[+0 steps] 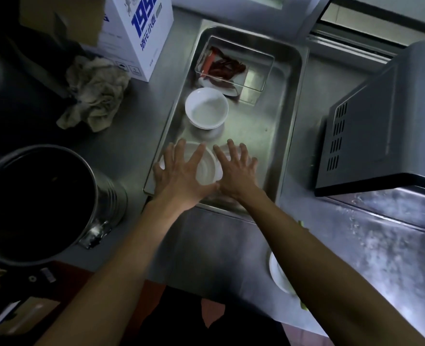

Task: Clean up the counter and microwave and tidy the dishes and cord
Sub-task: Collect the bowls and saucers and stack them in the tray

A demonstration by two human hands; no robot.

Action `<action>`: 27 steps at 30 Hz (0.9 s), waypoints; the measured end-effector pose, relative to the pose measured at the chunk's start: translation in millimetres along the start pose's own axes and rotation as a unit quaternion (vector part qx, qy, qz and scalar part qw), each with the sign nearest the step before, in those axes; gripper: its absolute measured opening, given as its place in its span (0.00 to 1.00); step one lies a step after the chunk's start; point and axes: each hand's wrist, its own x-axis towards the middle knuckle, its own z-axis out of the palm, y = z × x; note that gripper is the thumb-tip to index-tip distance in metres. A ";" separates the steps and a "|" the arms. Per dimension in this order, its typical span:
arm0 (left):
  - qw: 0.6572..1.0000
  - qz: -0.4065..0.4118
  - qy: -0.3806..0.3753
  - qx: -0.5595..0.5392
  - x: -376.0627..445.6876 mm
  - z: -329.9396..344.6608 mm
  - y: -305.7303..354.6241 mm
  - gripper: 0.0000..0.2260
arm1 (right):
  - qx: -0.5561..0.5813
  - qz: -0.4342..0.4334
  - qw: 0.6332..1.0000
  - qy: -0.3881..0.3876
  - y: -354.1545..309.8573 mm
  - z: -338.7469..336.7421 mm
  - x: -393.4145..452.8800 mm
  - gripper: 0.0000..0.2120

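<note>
Steel counter (219,240), dim kitchen: left hand (181,176) and right hand (236,171), fingers spread and gripping nothing, hover over a clear bowl (207,171) at the tray's (291,116) near end (probably light, slippery, best lifted by its rim).

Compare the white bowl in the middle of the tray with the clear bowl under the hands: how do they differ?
The white bowl is opaque; the clear bowl is see-through. The white bowl stands untouched at the middle of the metal tray; the clear bowl lies at the near end under the spread fingers of the left hand, beside the right hand. Both sit upright and look empty.
</note>
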 end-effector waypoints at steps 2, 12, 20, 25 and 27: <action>1.000 0.002 -0.004 0.001 1.9 0.3 -3.1 0.46 | -0.001 0.002 1.000 -0.002 -0.5 0.2 3.0 0.51; 1.000 0.009 0.008 0.010 9.0 0.8 -5.2 0.46 | 0.022 0.009 0.999 0.048 6.0 -5.2 -4.3 0.44; 0.997 0.066 -0.027 0.003 25.6 12.5 24.4 0.48 | 0.064 0.061 0.985 0.149 43.6 -24.9 -49.5 0.33; 0.993 0.099 -0.051 0.044 41.6 34.8 49.4 0.47 | 0.089 0.092 0.977 0.170 60.1 -29.5 -71.3 0.31; 0.991 0.109 -0.047 0.061 47.1 44.3 55.8 0.48 | 0.092 0.101 0.976 0.170 66.0 -27.1 -77.2 0.32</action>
